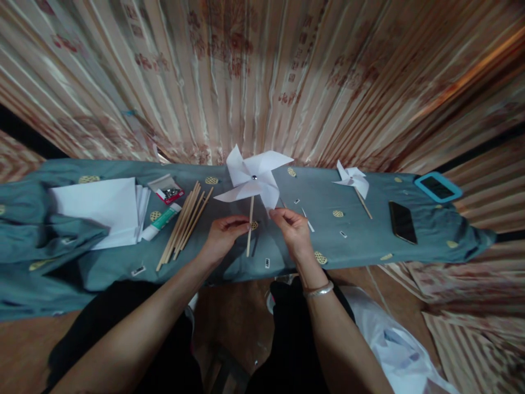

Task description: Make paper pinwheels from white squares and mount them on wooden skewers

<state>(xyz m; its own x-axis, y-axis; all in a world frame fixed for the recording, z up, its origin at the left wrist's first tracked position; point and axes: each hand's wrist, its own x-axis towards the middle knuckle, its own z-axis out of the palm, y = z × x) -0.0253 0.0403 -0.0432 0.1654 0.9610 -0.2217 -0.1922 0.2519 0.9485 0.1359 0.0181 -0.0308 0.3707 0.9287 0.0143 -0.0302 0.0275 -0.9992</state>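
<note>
A white paper pinwheel (262, 174) with a round silver pin at its centre is held up in front of me. My left hand (225, 234) pinches its wooden stick (250, 235) between thumb and fingers. With thumb and fingertips together, my right hand (293, 230) grips the lower right blade tip of the pinwheel. On the table to the right lies a second, smaller-looking paper pinwheel (353, 178) on its own stick.
Left on the cloth-covered table (229, 257) are a paper stack (98, 210), an open box of pins (167, 191), a glue tube (162, 221) and several wooden sticks (184, 227). A phone (402, 221) and a blue-framed tablet (438, 187) lie right. A plastic bag (385, 334) is below.
</note>
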